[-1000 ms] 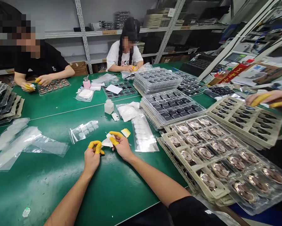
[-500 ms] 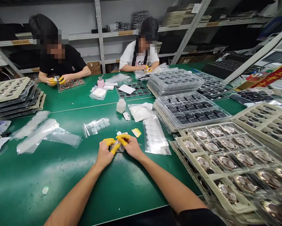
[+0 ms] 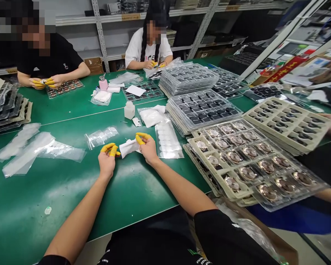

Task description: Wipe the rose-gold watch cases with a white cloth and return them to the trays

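Pinching a folded white wipe (image 3: 129, 148) at its 3 o'clock end, the yellow-cotted fingers (image 3: 141, 138) of the right hand (image 3: 148, 149) look clamped together; its long axis runs 9 to 3 o'clock between the hands; the left hand (image 3: 107, 161) sits just beside the 9 o'clock end, fingers together, any grip unclear.

Matt white cloth (image 3: 129, 148), yellow rubber finger cots (image 3: 143, 138), glossy green tabletop (image 3: 57, 195).

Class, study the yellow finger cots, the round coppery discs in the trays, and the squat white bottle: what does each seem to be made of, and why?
Yellow finger cots: probably thin latex or rubber, matte and snug on the fingertips. Round coppery discs: apparently metal, perhaps copper, from their reddish sheen. Squat white bottle: likely plastic, judging by its cloudy, translucent look.
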Available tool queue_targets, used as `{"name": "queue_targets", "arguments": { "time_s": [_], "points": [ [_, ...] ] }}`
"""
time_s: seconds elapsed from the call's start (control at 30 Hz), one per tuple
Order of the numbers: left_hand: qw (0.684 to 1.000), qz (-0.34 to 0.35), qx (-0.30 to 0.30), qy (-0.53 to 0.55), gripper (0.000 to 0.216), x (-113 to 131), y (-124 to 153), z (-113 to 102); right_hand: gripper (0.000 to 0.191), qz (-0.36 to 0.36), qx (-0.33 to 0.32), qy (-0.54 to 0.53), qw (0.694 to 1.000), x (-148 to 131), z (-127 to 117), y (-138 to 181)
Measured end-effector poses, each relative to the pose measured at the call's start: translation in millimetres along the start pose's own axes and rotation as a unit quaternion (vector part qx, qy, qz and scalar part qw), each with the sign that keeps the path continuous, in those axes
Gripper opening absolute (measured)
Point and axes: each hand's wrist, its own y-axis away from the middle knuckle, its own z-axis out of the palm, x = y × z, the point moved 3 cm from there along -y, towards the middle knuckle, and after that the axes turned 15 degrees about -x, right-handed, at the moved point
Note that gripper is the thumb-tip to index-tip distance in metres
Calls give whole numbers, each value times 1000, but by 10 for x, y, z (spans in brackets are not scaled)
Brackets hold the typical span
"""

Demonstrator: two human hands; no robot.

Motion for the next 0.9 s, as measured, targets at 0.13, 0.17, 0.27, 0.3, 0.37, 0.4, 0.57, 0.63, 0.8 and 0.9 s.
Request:
{"name": "queue_targets", "arguments": {
  "time_s": [0.13,0.17,0.27,0.3,0.37,0.4,0.57,0.63,0.8,0.9],
  "points": [
    [1000,15,2,-26,45,-34,-33,-34,46,-31,-11,40,999,-35,-66,-28],
    [997,32,-17,-65,45,-23,-18,-11,46,-40,-27,49,998,-44,-54,-24],
    [963,106,-106,-226,48,32,75,124,49,-57,-87,56,993,-37,40,3],
    [950,118,-129,-260,47,37,108,166,51,-61,-101,55,992,-23,75,13],
    [950,105,-142,-259,37,17,143,203,52,-70,-108,55,990,12,126,23],
    [960,89,-130,-232,31,-3,143,195,51,-73,-103,59,990,29,135,22],
    [989,63,-31,-134,25,-93,33,59,43,-79,-23,118,990,14,1,-49],
    [990,62,-5,-125,28,-102,0,25,43,-80,25,153,985,-70,-113,-90],
    [971,112,-3,-211,24,45,135,249,26,-74,-6,310,948,-382,-256,-5],
    [931,204,-95,-286,27,218,268,723,22,-87,-41,365,926,-492,-291,497]
  ]
}}
